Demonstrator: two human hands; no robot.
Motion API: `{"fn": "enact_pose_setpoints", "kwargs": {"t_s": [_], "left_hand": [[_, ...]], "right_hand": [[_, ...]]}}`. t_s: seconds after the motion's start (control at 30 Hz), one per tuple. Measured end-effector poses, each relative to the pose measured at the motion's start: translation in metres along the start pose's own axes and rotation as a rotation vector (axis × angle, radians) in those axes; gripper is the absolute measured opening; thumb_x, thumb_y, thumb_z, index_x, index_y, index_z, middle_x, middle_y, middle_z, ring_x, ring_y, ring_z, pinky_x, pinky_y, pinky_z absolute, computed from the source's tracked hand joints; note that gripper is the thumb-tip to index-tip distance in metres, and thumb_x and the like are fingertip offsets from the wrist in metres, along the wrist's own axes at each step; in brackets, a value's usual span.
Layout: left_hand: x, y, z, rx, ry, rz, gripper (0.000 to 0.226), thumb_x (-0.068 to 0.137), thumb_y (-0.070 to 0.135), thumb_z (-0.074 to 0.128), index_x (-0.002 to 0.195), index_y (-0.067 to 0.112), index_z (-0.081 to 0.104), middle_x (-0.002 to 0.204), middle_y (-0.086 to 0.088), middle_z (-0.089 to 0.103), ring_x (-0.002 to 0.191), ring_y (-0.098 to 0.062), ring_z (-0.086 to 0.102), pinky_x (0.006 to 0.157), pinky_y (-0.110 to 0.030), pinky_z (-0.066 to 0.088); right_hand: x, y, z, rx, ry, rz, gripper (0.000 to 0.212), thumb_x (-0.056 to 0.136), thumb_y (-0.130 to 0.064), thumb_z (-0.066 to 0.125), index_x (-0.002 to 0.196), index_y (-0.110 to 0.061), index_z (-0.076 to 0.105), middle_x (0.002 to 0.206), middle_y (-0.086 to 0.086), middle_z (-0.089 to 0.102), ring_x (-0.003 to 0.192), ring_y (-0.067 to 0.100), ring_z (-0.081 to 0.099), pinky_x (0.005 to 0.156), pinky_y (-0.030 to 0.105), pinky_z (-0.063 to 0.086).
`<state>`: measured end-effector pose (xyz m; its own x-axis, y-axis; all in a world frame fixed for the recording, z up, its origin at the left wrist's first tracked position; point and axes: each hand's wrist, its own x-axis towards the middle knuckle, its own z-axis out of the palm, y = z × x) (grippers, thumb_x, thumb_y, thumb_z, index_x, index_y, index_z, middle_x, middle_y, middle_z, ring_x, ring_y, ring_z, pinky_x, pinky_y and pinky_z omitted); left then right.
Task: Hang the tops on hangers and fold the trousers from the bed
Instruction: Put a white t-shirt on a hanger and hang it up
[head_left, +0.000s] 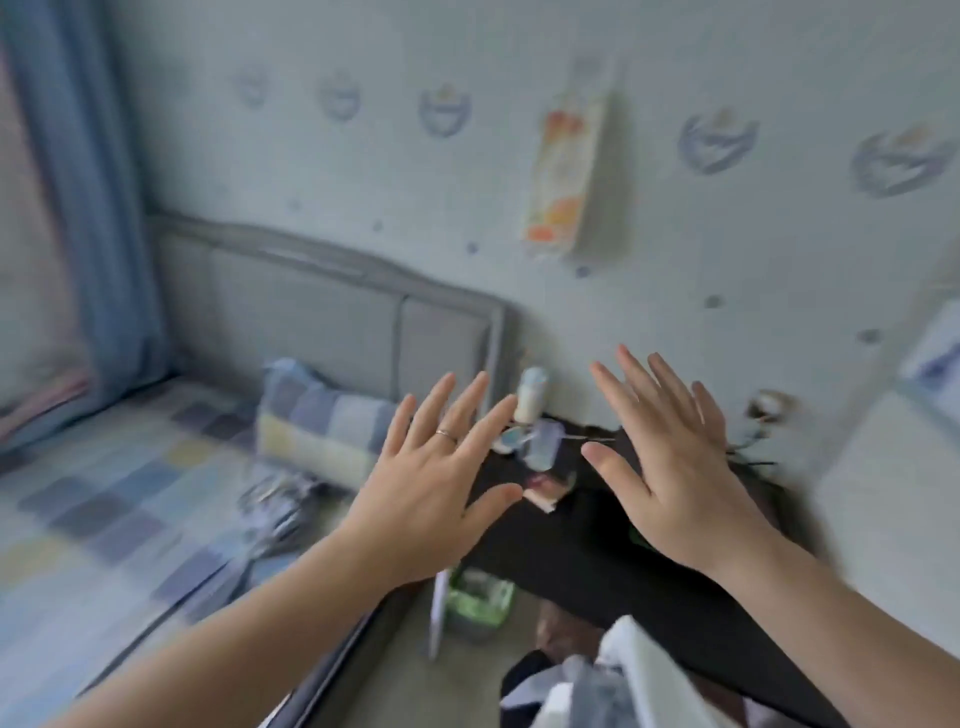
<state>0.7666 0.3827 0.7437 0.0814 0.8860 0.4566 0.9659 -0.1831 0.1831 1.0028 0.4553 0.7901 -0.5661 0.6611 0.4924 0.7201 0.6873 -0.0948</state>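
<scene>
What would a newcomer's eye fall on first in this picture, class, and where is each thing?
Two bare hands fill mid-frame, spread open and holding nothing: the left hand, wearing a ring, and the right hand. Behind them on the left is a checked bed, with a matching pillow against a grey headboard. Higher up, right of centre, hangs an orange packet.

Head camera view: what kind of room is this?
Most likely a bedroom: a bed with a padded grey headboard, a checked pillow on it, and a blue curtain at the left.
</scene>
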Motion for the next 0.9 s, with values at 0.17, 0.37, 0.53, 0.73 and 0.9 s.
{"fn": "enact_pose_setpoints", "kwargs": {"t_s": [0.17, 0.37, 0.53, 0.73, 0.9], "left_hand": [[-0.120, -0.095, 0.007, 0.018, -0.075, -0.365, 0.076, 0.091, 0.074, 0.015, 0.158, 0.043, 0.002, 0.169, 0.012, -0.008, 0.155, -0.017, -0.015, 0.126, -0.047, -0.001], [-0.251, -0.177, 0.012, 0.038, -0.127, -0.772, 0.070, 0.095, 0.074, 0.017, 0.157, 0.046, 0.002, 0.169, 0.013, -0.006, 0.155, -0.015, -0.014, 0.125, -0.040, -0.004], [-0.329, -0.235, 0.008, 0.033, -0.141, -1.074, 0.067, 0.100, 0.066, 0.031, 0.159, 0.041, 0.012, 0.169, 0.011, 0.003, 0.156, -0.016, -0.005, 0.126, -0.041, 0.006], [-0.397, -0.303, -0.002, 0.022, -0.079, -1.397, 0.064, 0.101, 0.058, 0.043, 0.158, 0.034, 0.025, 0.167, 0.006, 0.019, 0.155, -0.017, 0.009, 0.123, -0.037, 0.014], [-0.444, -0.350, 0.004, -0.014, -0.037, -1.628, 0.063, 0.100, 0.055, 0.045, 0.157, 0.033, 0.028, 0.165, 0.006, 0.024, 0.153, -0.018, 0.015, 0.122, -0.038, 0.018]], "right_hand": [[0.022, -0.095, 0.102, 0.224, -0.173, -0.159, 0.069, 0.094, -0.065, 0.025, 0.158, -0.038, 0.020, 0.167, -0.014, 0.009, 0.154, 0.009, -0.002, 0.123, 0.050, 0.003], [0.041, -0.203, 0.208, 0.387, -0.413, -0.330, 0.069, 0.091, -0.068, 0.023, 0.155, -0.042, 0.020, 0.165, -0.019, 0.009, 0.153, 0.004, -0.002, 0.123, 0.043, -0.001], [0.059, -0.289, 0.297, 0.481, -0.620, -0.467, 0.069, 0.091, -0.068, 0.024, 0.155, -0.046, 0.015, 0.163, -0.024, 0.004, 0.153, 0.004, -0.003, 0.121, 0.038, -0.002], [0.095, -0.396, 0.389, 0.514, -0.812, -0.652, 0.063, 0.096, -0.061, 0.034, 0.154, -0.046, 0.015, 0.165, -0.020, 0.010, 0.153, 0.008, 0.002, 0.121, 0.039, 0.002], [0.126, -0.478, 0.458, 0.495, -0.954, -0.747, 0.061, 0.101, -0.051, 0.041, 0.156, -0.041, 0.019, 0.165, -0.015, 0.016, 0.153, 0.011, 0.006, 0.120, 0.041, 0.008]]}}
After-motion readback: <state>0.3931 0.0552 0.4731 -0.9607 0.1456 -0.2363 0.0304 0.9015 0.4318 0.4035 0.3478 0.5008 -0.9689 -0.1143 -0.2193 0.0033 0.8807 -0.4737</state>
